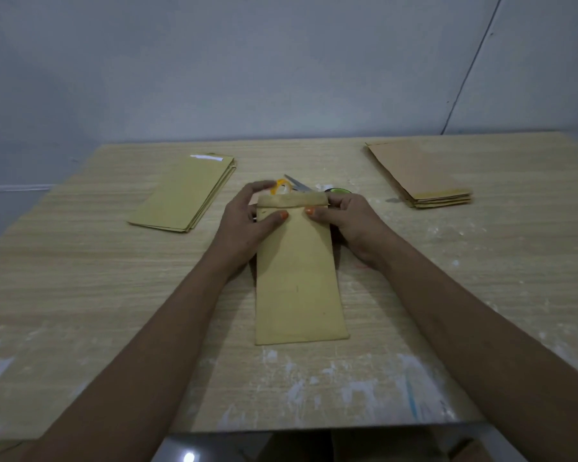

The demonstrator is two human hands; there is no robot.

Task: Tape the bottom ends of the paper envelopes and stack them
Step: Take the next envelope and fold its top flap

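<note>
Wooden table [114,295], both hands' fingers [339,200] pinching envelope [297,278]

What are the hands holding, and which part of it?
Both hands, left and right, hold the envelope at its folded far end, thumbs pressing just below the fold, fingers behind it.
</note>
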